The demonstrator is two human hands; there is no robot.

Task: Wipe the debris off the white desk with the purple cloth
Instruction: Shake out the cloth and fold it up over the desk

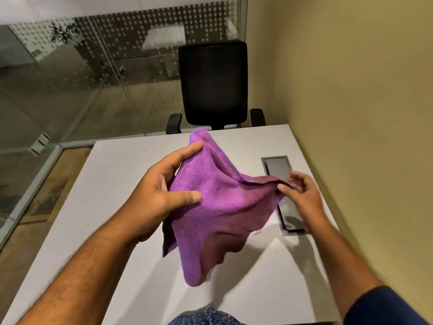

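Left hand (161, 193) grips soft purple microfibre cloth (210, 207), thumb over fabric. Cloth hangs between both grips, above flat white desk (117, 184). Right hand (300, 193) pinches 1 corner; blurred. Step: spreading. Next: lower, press, sweep.

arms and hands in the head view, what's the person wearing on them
Both forearms are bare, with no watch, ring or glove showing on the left hand or the right hand. A dark navy sleeve covers the right upper arm at the bottom right corner. The left arm shows no sleeve in frame.
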